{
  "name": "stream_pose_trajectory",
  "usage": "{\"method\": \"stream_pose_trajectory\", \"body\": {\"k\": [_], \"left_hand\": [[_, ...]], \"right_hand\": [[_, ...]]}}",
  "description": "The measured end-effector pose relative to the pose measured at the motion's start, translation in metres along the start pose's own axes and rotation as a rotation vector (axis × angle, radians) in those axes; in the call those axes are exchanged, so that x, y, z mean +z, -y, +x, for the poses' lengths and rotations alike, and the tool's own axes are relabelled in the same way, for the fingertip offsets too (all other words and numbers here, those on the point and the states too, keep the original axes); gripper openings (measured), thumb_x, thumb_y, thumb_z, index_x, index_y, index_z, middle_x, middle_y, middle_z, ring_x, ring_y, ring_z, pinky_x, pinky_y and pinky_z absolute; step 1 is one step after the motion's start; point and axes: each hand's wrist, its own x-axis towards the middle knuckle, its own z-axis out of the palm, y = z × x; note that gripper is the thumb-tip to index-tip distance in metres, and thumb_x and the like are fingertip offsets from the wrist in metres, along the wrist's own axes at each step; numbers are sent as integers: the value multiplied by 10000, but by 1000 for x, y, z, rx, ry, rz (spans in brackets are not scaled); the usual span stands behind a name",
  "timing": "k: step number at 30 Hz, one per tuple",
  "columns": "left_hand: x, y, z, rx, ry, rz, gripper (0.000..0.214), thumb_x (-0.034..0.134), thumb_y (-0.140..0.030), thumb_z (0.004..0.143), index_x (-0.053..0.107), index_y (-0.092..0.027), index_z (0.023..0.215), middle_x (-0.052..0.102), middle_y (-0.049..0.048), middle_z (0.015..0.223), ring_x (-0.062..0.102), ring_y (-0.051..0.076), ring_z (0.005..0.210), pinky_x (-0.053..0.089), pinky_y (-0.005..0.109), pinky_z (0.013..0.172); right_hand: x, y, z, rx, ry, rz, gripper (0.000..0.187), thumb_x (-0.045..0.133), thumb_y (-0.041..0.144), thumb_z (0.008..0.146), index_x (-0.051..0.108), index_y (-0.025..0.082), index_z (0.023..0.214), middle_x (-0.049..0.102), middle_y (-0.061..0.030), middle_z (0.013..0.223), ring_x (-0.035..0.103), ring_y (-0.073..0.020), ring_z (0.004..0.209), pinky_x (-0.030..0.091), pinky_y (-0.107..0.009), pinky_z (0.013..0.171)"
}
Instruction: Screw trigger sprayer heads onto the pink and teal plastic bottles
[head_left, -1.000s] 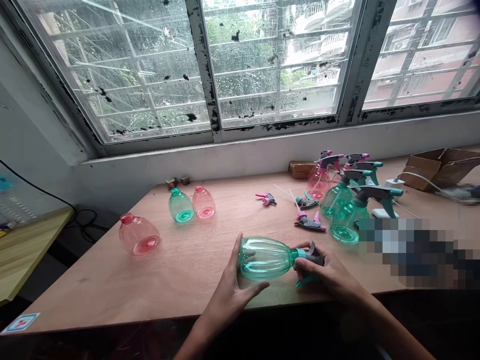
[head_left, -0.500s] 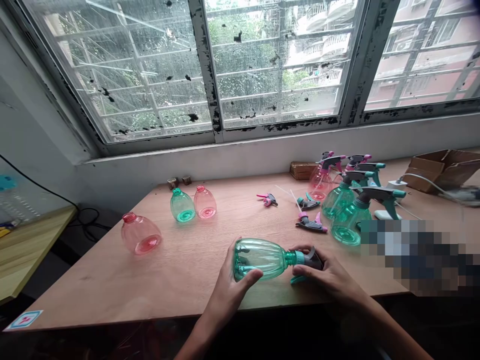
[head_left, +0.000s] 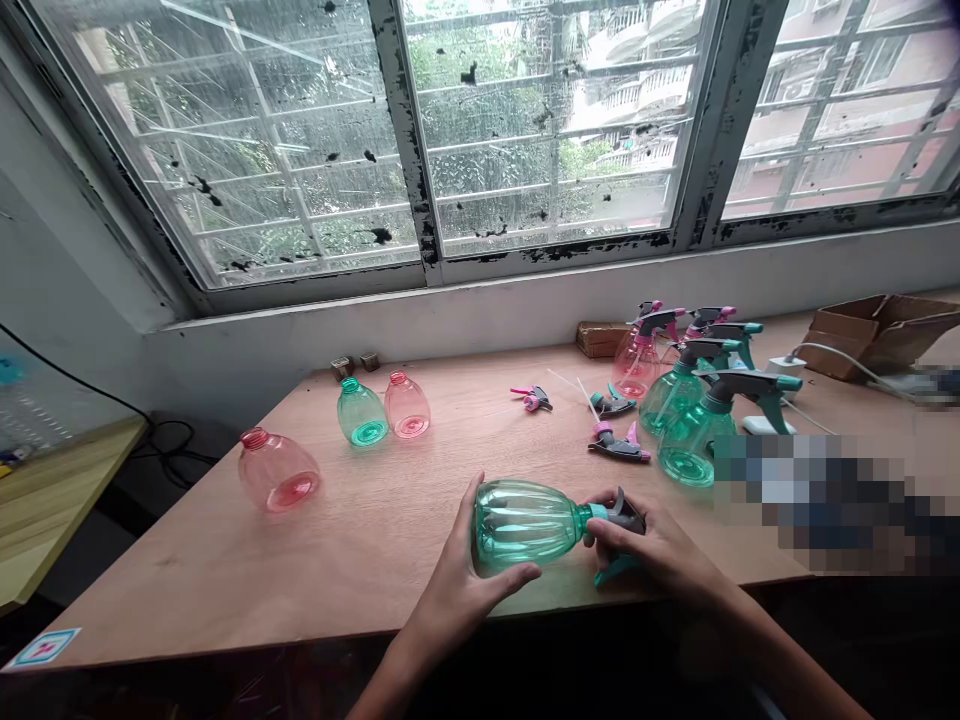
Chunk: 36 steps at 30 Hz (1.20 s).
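A green clear spray bottle [head_left: 525, 522] lies on its side near the front edge of the wooden table [head_left: 375, 540]. My left hand [head_left: 457, 590] wraps around its rounded base end, thumb under and fingers behind. My right hand [head_left: 660, 555] grips the grey and teal trigger head [head_left: 622, 515] fitted at the bottle's neck. Both hands are closed on these parts.
Empty bottles stand on the left: a pink bottle [head_left: 276, 470], a green bottle [head_left: 361, 412] and another pink bottle [head_left: 407, 405]. Loose trigger heads [head_left: 619, 445] lie mid-table. Several finished spray bottles [head_left: 694, 400] cluster at the right. A cardboard box [head_left: 877, 330] and a blurred patch [head_left: 832, 500] sit far right.
The bottle has shifted slightly in my hands; my left thumb has moved along its underside. The right hand stays on the trigger head.
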Motion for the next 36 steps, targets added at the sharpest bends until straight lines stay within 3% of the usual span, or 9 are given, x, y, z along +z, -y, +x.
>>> {"method": "stream_pose_trajectory", "body": {"k": [4, 8, 11, 15, 19, 22, 24, 29, 36], "left_hand": [[0, 4, -3, 54, -12, 132, 984, 765, -329, 805, 133, -288, 1558, 202, 99, 1644, 175, 325, 1513, 120, 500, 1241], [1, 4, -5, 40, 6, 137, 1055, 754, -349, 818, 14, -293, 1567, 153, 106, 1656, 170, 325, 1513, 126, 501, 1237], [0, 3, -3, -1, -15, 84, 1091, 775, -394, 799, 12, -268, 1567, 187, 142, 1641, 238, 334, 1491, 177, 510, 1227], [-1, 5, 1, 24, -16, 110, 1031, 830, -373, 742, 195, -252, 1546, 250, 136, 1620, 255, 352, 1482, 192, 501, 1228], [-1, 6, 1, 62, 10, 95, 1077, 810, -300, 772, 74, -341, 1557, 244, 95, 1628, 307, 317, 1466, 231, 494, 1215], [0, 5, -1, 55, 18, 73, 1114, 811, -293, 774, 21, -341, 1559, 242, 113, 1626, 333, 316, 1453, 236, 500, 1209], [0, 4, -1, 34, 15, 55, 1146, 835, -313, 748, 31, -306, 1565, 240, 140, 1623, 331, 336, 1451, 236, 510, 1207], [0, 3, 0, -5, 1, 27, 1100, 841, -339, 737, 120, -261, 1564, 415, 153, 1523, 424, 351, 1389, 296, 522, 1181], [1, 1, -1, -8, 7, 0, 1195, 818, -323, 763, -76, -330, 1557, 313, 116, 1589, 354, 337, 1437, 242, 534, 1203]], "right_hand": [[0, 0, -1, 4, -2, 9, 346, 715, 454, 857, 598, 161, 998, 709, -8, 660, 654, -182, 619, 533, -295, 616], [0, -1, -2, -1, -6, -8, 358, 717, 461, 852, 598, 164, 1012, 704, -4, 655, 659, -187, 628, 533, -301, 624], [-1, -1, -1, 0, 3, -21, 369, 720, 471, 843, 604, 166, 1015, 701, -4, 653, 663, -194, 629, 535, -307, 620], [0, 1, -1, 8, 7, -3, 376, 726, 472, 837, 604, 163, 1012, 706, -3, 653, 663, -191, 623, 532, -301, 619], [1, 2, -2, 16, 7, 20, 367, 727, 461, 843, 592, 162, 1010, 704, 3, 625, 653, -178, 606, 518, -286, 618], [1, 1, -2, 17, 9, 29, 358, 726, 457, 848, 591, 165, 1004, 707, 2, 646, 656, -177, 617, 517, -282, 618], [1, 1, -3, 20, 15, 30, 357, 723, 466, 849, 594, 168, 999, 710, -1, 655, 663, -185, 628, 522, -288, 623], [1, 2, -2, 11, 14, 62, 362, 731, 470, 839, 609, 166, 992, 699, 1, 668, 657, -182, 618, 525, -290, 618], [1, 2, -3, 20, 11, 75, 346, 731, 448, 848, 589, 171, 1000, 704, 8, 647, 650, -174, 618, 515, -277, 616]]}}
